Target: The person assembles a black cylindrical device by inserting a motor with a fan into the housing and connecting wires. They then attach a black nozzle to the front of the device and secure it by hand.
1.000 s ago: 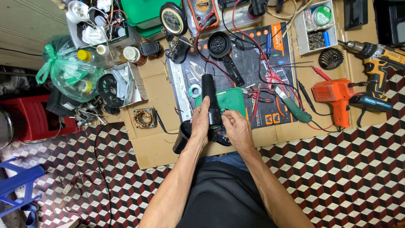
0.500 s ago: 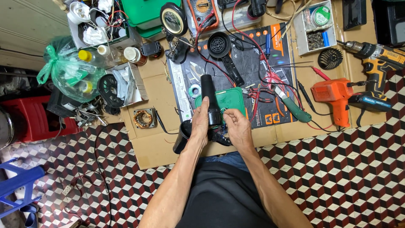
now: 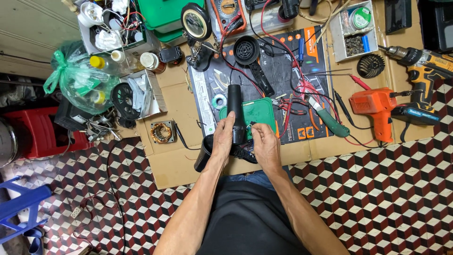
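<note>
Little has changed since a moment ago: both hands stay on the black plastic hair-dryer body (image 3: 236, 113), which still lies on the flat cardboard sheet (image 3: 174, 160) with its handle pointing away from the person, across the small green cutting mat (image 3: 262, 111). The left hand (image 3: 222, 139) remains wrapped around the dryer's lower barrel, fingers closed on it. The right hand (image 3: 265, 144) has its fingers curled at the dryer's right side, pinching near some small part I cannot make out.

Close around them lie a roll of pale tape (image 3: 219, 101), a black dryer shell with a round grille (image 3: 250, 59), red and black test leads (image 3: 302, 87), a green-handled utility knife (image 3: 330, 120) and an orange electric drill (image 3: 377, 106). A copper-wound motor stator (image 3: 162, 132) sits to the left.
</note>
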